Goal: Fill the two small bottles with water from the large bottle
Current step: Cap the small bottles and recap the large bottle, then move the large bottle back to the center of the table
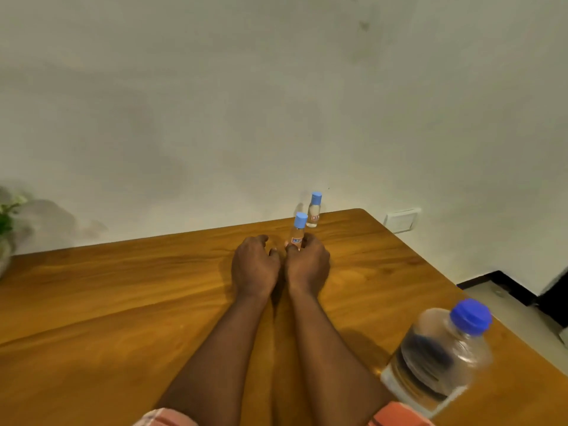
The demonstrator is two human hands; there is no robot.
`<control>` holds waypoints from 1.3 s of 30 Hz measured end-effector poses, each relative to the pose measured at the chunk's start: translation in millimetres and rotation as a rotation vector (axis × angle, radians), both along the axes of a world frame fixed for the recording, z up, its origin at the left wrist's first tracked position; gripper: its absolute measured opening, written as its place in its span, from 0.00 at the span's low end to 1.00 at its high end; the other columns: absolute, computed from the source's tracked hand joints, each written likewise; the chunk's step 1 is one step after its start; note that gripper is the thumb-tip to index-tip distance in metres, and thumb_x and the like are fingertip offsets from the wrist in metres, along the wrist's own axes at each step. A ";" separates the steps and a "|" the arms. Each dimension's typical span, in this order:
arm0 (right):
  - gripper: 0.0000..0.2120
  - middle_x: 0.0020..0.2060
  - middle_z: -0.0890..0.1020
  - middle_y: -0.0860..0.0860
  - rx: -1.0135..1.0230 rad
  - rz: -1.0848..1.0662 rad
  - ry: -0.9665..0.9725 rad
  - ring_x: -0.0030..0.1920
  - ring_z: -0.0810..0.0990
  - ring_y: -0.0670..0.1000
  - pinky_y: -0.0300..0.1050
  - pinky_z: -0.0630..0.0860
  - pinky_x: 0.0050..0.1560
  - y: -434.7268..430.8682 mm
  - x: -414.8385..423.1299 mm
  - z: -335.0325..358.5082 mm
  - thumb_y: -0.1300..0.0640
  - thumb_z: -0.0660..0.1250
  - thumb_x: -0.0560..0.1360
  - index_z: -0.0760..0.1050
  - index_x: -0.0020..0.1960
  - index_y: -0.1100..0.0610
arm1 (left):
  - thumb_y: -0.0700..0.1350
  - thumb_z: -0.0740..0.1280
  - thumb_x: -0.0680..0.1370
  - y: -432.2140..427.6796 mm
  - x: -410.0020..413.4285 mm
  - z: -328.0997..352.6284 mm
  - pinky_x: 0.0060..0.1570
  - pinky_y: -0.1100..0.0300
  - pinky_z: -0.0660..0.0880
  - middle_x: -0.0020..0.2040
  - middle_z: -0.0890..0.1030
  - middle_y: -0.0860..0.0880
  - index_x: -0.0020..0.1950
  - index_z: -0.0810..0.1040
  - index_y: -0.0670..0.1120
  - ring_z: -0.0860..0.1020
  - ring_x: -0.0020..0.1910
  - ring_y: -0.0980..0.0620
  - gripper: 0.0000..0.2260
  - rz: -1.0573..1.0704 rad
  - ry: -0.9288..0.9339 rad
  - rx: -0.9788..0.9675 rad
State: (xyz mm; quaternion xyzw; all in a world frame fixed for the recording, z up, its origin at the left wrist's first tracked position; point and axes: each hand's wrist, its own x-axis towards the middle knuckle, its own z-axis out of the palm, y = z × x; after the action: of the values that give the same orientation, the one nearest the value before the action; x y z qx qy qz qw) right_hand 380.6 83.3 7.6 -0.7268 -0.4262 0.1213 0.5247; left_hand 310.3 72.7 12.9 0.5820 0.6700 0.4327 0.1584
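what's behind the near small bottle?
The second small bottle, capped, stands behind the near small bottle, by the wall. Right hand covers the near bottle's base.

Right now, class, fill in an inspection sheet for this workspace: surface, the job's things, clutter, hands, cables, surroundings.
Surface: wooden table, bare, looks dry.
Job's things: near small bottle upright, blue cap on; far small bottle upright near the back edge, capped; large bottle at the near right, capped, partly filled.
Clutter: nothing seen.
Hands: right hand grips the near small bottle's base; left hand beside it, curled, holding nothing visible.
Cables: nothing seen.
Surroundings: pale wall, wall socket, plant at the left edge.
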 end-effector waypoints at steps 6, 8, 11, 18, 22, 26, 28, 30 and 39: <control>0.03 0.39 0.82 0.50 -0.004 -0.035 -0.011 0.41 0.80 0.52 0.50 0.78 0.43 50.9 2.2 -4.2 0.54 0.69 0.74 0.78 0.43 0.53 | 0.45 0.67 0.76 54.0 9.0 -8.1 0.57 0.53 0.75 0.59 0.81 0.43 0.63 0.77 0.42 0.78 0.58 0.45 0.17 -0.022 0.012 0.032; 0.03 0.40 0.83 0.50 -0.013 -0.034 -0.024 0.40 0.80 0.52 0.48 0.78 0.41 64.2 4.5 -4.8 0.55 0.69 0.74 0.79 0.45 0.54 | 0.45 0.66 0.76 68.7 9.3 -8.3 0.54 0.53 0.75 0.57 0.81 0.42 0.62 0.78 0.41 0.78 0.56 0.44 0.16 -0.043 0.040 0.042; 0.03 0.41 0.83 0.51 -0.018 -0.044 -0.030 0.42 0.80 0.53 0.47 0.77 0.40 76.8 6.9 -3.6 0.56 0.68 0.75 0.79 0.46 0.55 | 0.45 0.66 0.76 84.6 10.9 -8.0 0.55 0.53 0.73 0.59 0.80 0.42 0.63 0.77 0.41 0.78 0.58 0.44 0.17 -0.069 0.072 0.055; 0.05 0.45 0.83 0.54 -0.038 -0.083 -0.049 0.46 0.80 0.56 0.48 0.75 0.42 88.9 9.9 -2.1 0.57 0.68 0.75 0.78 0.49 0.57 | 0.45 0.65 0.77 101.8 13.9 -7.9 0.56 0.53 0.73 0.59 0.80 0.42 0.63 0.77 0.40 0.78 0.58 0.44 0.16 -0.104 0.094 0.055; 0.07 0.47 0.83 0.55 -0.056 -0.097 -0.057 0.47 0.80 0.57 0.48 0.74 0.43 89.5 9.1 -0.6 0.57 0.68 0.75 0.79 0.51 0.58 | 0.45 0.66 0.77 101.8 13.5 -7.3 0.57 0.54 0.73 0.60 0.80 0.42 0.64 0.77 0.40 0.78 0.59 0.44 0.17 -0.106 0.089 0.047; 0.09 0.47 0.83 0.55 -0.068 -0.099 -0.052 0.48 0.80 0.56 0.47 0.75 0.43 86.0 5.8 -1.0 0.57 0.72 0.72 0.78 0.52 0.59 | 0.46 0.66 0.77 96.7 11.4 -6.9 0.54 0.55 0.74 0.57 0.81 0.41 0.61 0.78 0.39 0.78 0.57 0.44 0.16 -0.107 0.088 0.036; 0.08 0.46 0.83 0.54 -0.056 -0.098 -0.044 0.48 0.80 0.56 0.46 0.76 0.42 80.0 3.4 -0.7 0.58 0.72 0.72 0.78 0.50 0.58 | 0.46 0.66 0.77 90.9 10.2 -5.9 0.52 0.55 0.74 0.55 0.82 0.41 0.60 0.79 0.39 0.79 0.55 0.44 0.15 -0.107 0.085 0.037; 0.06 0.44 0.82 0.54 -0.045 -0.093 -0.032 0.47 0.79 0.56 0.46 0.75 0.40 72.6 0.6 -1.1 0.59 0.72 0.71 0.78 0.47 0.58 | 0.45 0.67 0.76 83.3 9.6 -4.8 0.50 0.54 0.75 0.54 0.82 0.40 0.57 0.80 0.38 0.79 0.53 0.43 0.14 -0.108 0.059 0.032; 0.12 0.54 0.81 0.58 -0.142 0.024 -0.084 0.59 0.74 0.58 0.48 0.71 0.55 -4.5 -13.4 8.1 0.62 0.67 0.75 0.78 0.57 0.63 | 0.46 0.68 0.76 5.6 -6.5 -3.3 0.61 0.53 0.74 0.61 0.80 0.43 0.64 0.77 0.42 0.78 0.60 0.46 0.17 -0.074 -0.033 -0.018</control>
State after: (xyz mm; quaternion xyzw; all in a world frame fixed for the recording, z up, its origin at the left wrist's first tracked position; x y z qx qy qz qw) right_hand 367.2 78.8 15.7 -0.7615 -0.4470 0.1267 0.4520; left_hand 303.8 78.3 9.6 0.5977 0.6491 0.4302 0.1904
